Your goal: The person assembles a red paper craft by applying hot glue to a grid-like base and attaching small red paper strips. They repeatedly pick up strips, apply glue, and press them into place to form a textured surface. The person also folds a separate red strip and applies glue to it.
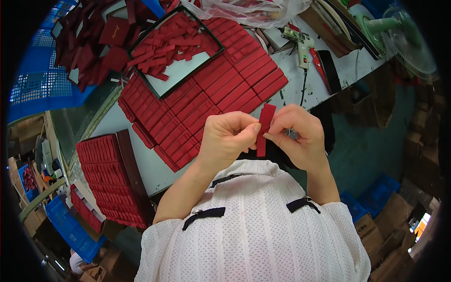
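Between my two hands, in front of my chest, a narrow red strip stands roughly upright. My left hand pinches it at its left edge between thumb and fingers. On the other edge, the thumb and forefinger of my right hand close in a pinch at the strip. Just beyond my hands, rows of small red boxes lie packed side by side on the table. On top of them rests a dark-rimmed tray with a heap of loose red strips in it.
A dark red case filled with red pieces stands at the left. Blue crates hold a pile of red boxes. At the right lie a glue gun, a red-handled tool and a black phone-like slab, near a green fan.
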A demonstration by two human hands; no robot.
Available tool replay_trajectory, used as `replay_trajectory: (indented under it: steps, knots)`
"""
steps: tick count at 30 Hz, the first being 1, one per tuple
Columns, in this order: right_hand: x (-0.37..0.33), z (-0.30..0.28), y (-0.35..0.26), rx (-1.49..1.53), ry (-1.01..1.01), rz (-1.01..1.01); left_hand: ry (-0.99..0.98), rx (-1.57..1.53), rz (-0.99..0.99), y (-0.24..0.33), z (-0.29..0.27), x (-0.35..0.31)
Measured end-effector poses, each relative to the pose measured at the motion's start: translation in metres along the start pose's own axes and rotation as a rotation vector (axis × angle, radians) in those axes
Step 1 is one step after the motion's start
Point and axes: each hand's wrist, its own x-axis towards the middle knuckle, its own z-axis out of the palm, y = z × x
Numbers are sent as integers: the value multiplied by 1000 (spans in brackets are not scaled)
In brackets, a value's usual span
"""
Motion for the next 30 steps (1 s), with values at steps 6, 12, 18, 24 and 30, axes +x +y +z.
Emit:
replay_trajectory:
  steps: [6, 12, 18, 24, 30]
  knots:
    - [1, 2, 0, 42, 30, 35, 21, -30, -5, 0, 0, 0]
    - [2, -3, 1, 20, -49, 42, -23, 42, -71, 8, 0, 0]
    - [2, -4, 3, -38, -73, -21, -66, 107, -82, 9, -2, 2]
    - [4, -6, 7, -48, -93, -31, -31, 146, -78, 8, -1, 4]
    - [-4, 3, 13, 330, 114, 311, 16, 88, -121, 9, -2, 7]
